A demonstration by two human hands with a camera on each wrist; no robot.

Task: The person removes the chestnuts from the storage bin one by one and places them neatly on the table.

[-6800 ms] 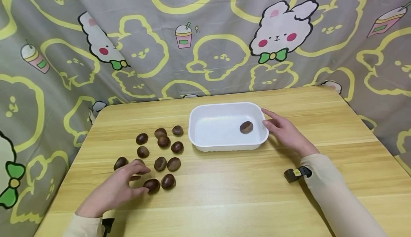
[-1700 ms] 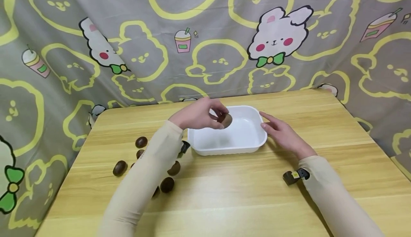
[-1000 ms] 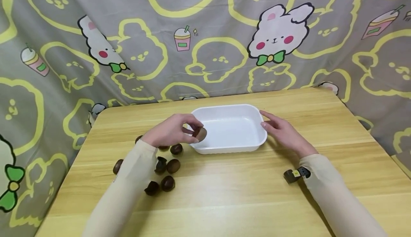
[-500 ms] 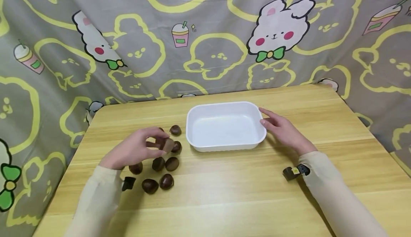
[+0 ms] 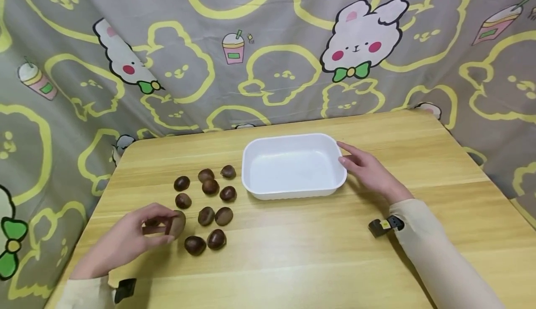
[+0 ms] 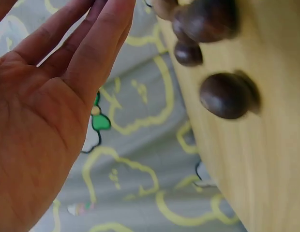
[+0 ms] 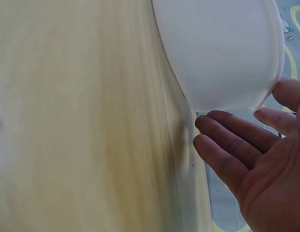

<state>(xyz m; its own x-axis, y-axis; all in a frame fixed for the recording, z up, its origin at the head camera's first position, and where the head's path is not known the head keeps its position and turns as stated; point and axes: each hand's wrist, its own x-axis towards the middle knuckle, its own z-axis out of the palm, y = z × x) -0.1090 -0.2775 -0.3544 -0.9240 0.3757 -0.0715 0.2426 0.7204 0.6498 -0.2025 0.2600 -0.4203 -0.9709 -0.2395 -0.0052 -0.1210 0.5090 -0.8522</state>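
In the head view, my left hand (image 5: 125, 239) pinches a brown chestnut (image 5: 177, 224) between thumb and fingertips, over the left part of the table. Several other chestnuts (image 5: 217, 239) lie loosely spread to the right of and beyond this hand. One more is partly hidden behind its fingers. The left wrist view shows the palm and long fingers (image 6: 99, 53), but their tips and the held chestnut are out of frame. A white plastic tray (image 5: 293, 192) stands right of the chestnuts. My right hand (image 5: 372, 171) rests thumb and fingertips, nearly straight, against its right end.
The light wooden table (image 5: 293, 262) reaches back to a grey curtain (image 5: 268, 20) with yellow cartoon outlines, which also hangs along both sides. A black wrist camera (image 5: 378, 227) sticks out from the right sleeve, another (image 5: 125, 290) from the left.
Earlier a chestnut lay in the tray; my left hand held one above the tray, then carried it left and toward me, past the other chestnuts. My right hand has stayed at the tray's end.
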